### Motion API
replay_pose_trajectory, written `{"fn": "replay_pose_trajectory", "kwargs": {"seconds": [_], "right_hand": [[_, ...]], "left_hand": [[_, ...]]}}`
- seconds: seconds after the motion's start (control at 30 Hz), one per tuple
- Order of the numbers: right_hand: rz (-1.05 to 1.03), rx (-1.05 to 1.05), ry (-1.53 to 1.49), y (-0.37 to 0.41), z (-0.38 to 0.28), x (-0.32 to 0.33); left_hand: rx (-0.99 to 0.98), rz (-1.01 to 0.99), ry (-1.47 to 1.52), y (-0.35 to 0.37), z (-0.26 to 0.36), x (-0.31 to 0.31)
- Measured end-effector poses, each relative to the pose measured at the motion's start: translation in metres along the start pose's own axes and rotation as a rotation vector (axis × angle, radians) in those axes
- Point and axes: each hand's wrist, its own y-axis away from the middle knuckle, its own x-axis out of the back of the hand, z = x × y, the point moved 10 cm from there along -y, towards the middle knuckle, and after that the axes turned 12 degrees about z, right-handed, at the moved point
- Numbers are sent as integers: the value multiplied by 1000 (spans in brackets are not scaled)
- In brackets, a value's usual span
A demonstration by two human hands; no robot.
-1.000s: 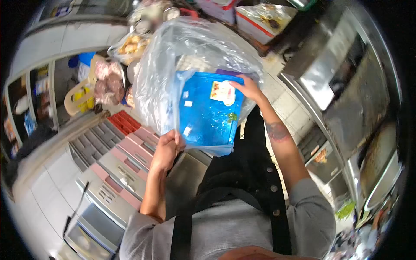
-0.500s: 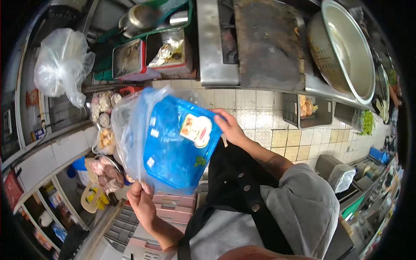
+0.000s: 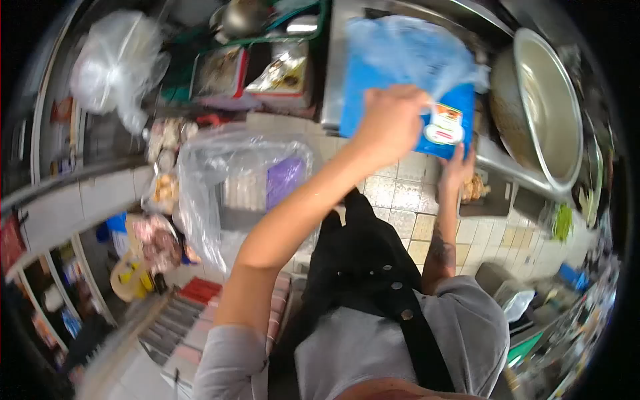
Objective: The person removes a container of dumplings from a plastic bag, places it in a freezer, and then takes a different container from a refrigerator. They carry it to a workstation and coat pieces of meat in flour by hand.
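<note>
A flat blue plastic package with a red-and-white label is held over the metal counter. Bunched, see-through bluish film lies across its far part. My left hand reaches across from the left and is closed at the package, beside the label, where the film gathers. At the near right corner, my right hand grips the edge, fingers on the blue surface. Down on the left is a box lined with a large clear bag, with a purple pack and a pale ribbed block inside.
A large metal basin stands on the counter at right. A grey crate with food sits below the counter edge. Bagged food and meat line the left. A tied clear bag is at upper left.
The blue package has moved right and up, from over the bag-lined box to over the counter. Both hands moved with it, and the box's contents now show.
</note>
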Motion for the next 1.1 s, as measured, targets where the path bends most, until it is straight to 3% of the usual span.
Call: {"fn": "replay_pose_trajectory", "kwargs": {"seconds": [0.07, 0.1, 0.17, 0.23, 0.3, 0.33, 0.37, 0.47, 0.53, 0.57, 0.63, 0.73, 0.8, 0.87, 0.93, 0.97, 1.1], "right_hand": [[-93, 265, 279, -18, -11, -10], [-176, 333, 354, -11, -44, -10], [-100, 697, 334, 30, -128, -12], [-51, 859, 300, 81, -189, -16], [-223, 955, -88, 127, -198, -29], [-319, 1027, -146, 151, -192, -38], [-477, 778, -317, 177, -169, -51], [-1071, 818, -80, 295, -131, -122], [-1335, 582, -57, 350, -47, -172], [-1358, 746, -33, 371, -20, -193], [-1380, 924, 39, 398, 28, -233], [-1289, 1085, 60, 415, 80, -270], [-1199, 1164, 116, 417, 96, -281], [-1182, 1151, 93, 416, 104, -282], [-1149, 1162, 85, 415, 101, -281], [-1153, 1172, 100, 417, 102, -283], [-1161, 1202, 140, 419, 102, -285]], "left_hand": [[-6, 44, -49, 16, 1, -8], [-14, 94, -2, 26, -1, -1], [32, 260, -53, 60, -29, 23], [284, 374, -45, 120, -94, 45], [532, 439, -84, 197, -165, 61], [667, 436, -139, 242, -201, 67], [713, 423, -262, 288, -230, 79], [1081, 260, -567, 440, -328, 108], [1300, 108, -733, 508, -375, 136], [1387, 55, -772, 536, -397, 151], [1379, -44, -945, 588, -441, 175], [1513, -35, -816, 656, -535, 193], [1372, 197, -851, 612, -532, 212], [1058, -45, -1042, 562, -546, 203], [1142, -528, -950, 565, -601, 169], [1119, -628, -918, 556, -620, 153], [1053, -626, -908, 517, -665, 118]]}}
